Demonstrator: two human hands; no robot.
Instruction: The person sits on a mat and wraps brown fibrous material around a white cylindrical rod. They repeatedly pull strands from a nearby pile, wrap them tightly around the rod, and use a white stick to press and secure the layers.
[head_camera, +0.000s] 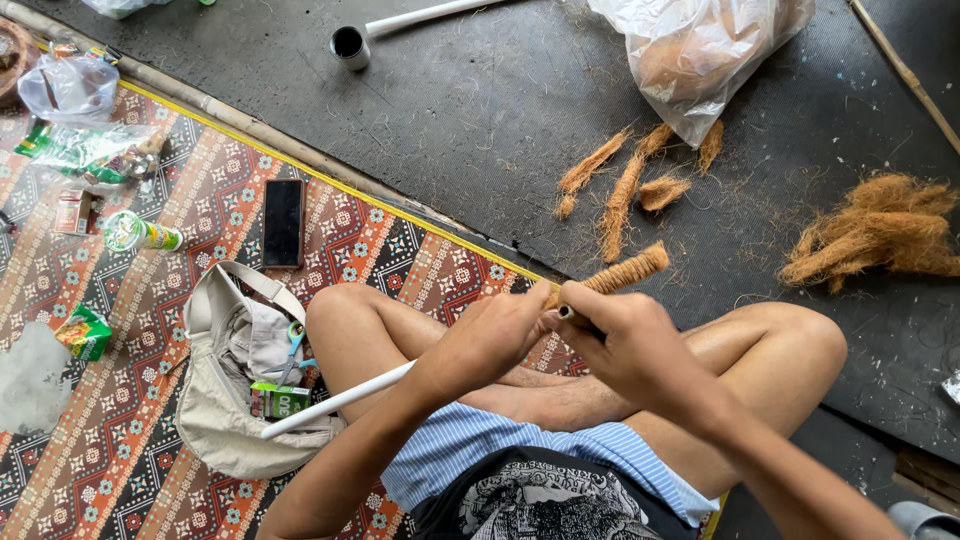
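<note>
A white pipe (335, 401) runs from lower left up to my hands, and its far end is wrapped in brown coconut fibre (630, 270). My left hand (490, 335) is closed around the pipe just below the wrap. My right hand (625, 340) grips the pipe beside it, with fingertips pinching at the edge of the fibre. I sit cross-legged with both hands above my knees.
Loose fibre strands (620, 190) and a fibre pile (880, 230) lie on the dark mat, near a plastic bag of fibre (700, 50). A black phone (283, 222), beige bag (225, 370), green can (140, 234) and a second white pipe (400, 20) lie around.
</note>
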